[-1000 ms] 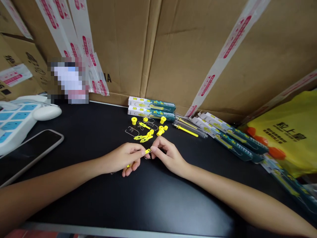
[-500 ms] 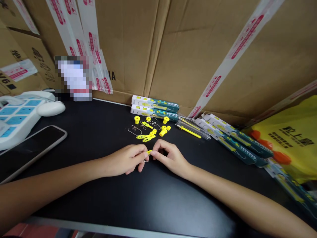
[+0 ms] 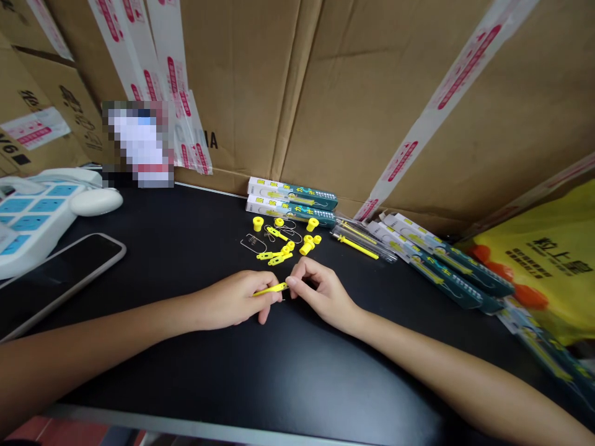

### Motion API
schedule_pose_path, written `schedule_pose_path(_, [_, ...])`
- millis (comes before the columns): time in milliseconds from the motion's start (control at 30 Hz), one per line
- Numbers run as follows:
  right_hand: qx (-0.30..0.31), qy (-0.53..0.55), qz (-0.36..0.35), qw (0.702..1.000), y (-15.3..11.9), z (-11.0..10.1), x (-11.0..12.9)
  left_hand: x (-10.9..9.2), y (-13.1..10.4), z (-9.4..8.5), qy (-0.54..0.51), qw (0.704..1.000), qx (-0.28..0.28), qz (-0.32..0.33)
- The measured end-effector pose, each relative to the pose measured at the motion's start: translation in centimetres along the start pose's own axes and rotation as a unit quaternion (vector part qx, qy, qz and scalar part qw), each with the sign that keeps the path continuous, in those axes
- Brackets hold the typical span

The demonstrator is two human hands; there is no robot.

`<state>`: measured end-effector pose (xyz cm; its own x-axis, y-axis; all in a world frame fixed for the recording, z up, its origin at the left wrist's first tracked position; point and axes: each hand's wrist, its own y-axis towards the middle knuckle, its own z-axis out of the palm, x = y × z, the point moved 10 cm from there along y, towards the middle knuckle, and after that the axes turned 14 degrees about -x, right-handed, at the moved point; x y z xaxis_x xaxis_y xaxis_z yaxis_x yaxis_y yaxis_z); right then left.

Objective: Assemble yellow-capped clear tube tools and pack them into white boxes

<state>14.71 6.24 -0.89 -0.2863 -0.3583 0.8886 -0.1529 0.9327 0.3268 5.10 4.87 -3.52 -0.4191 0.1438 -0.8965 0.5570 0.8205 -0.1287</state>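
Note:
My left hand (image 3: pixel 244 300) is closed on a slim yellow plastic strip (image 3: pixel 272 289) that has a small hole near its right end. Pinched fingers of my right hand (image 3: pixel 320 287) meet that holed end; a thin metallic bit shows there, too small to name. A fine wire tip also peeks out below my left fingertips. Just beyond both hands lie several yellow plastic parts: tabs with holes (image 3: pixel 280 259), a flanged cap (image 3: pixel 258 223) and a short sleeve (image 3: pixel 307 248). Among them are a wire hook with a spring (image 3: pixel 251 243) and another bent wire (image 3: pixel 292 234).
Printed narrow boxes (image 3: pixel 290 206) lie at the back, more boxes (image 3: pixel 441 260) to the right. Clear tubes with yellow rods (image 3: pixel 357 245) sit between. On the left are a phone (image 3: pixel 60 279), a power strip (image 3: pixel 41 217) and a white rounded object (image 3: pixel 96 202). A yellow bag (image 3: pixel 553 248) is far right.
The yellow strip now shows along more of its length, lying across my left fingers with its holed end at my right fingertips. Both hands stay in nearly the same place.

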Motion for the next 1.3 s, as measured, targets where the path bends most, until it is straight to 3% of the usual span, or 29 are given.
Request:
schedule_pose_path(167, [0.009, -0.012, -0.002, 1.0, 0.0, 0.1, -0.1, -1.8, -0.1, -0.9, 0.145, 0.984, -0.048, 0.094])
schedule_pose_path(300, [0.025, -0.019, -0.003, 1.0, 0.0, 0.3, -0.3, -1.5, 0.2, -1.6, 0.294, 0.946, -0.082, 0.105])
schedule_pose_path(433, [0.048, -0.056, -0.026, 0.997, 0.0, 0.7, -0.3, -1.2, 0.3, -1.7, 0.357, 0.922, -0.094, 0.114])
schedule_pose_path(733, [0.0, -0.065, -0.11, 0.992, -0.5, -0.1, 1.1, -1.2, 0.1, -1.2, 0.335, 0.931, -0.078, 0.123])
schedule_pose_path(900, [-0.008, -0.091, -0.178, 0.98, -1.0, 0.0, 2.4, -1.5, 0.0, -1.0, 0.356, 0.922, -0.075, 0.132])
schedule_pose_path(1100, [-0.022, -0.055, -0.099, 0.993, -0.5, -0.5, 1.2, -1.6, 0.0, -1.2, 0.353, 0.92, -0.087, 0.146])
schedule_pose_path(1300, [-0.015, -0.028, -0.063, 0.997, -0.4, -0.5, 0.5, -1.8, 0.1, -1.1, 0.259, 0.953, -0.064, 0.144])
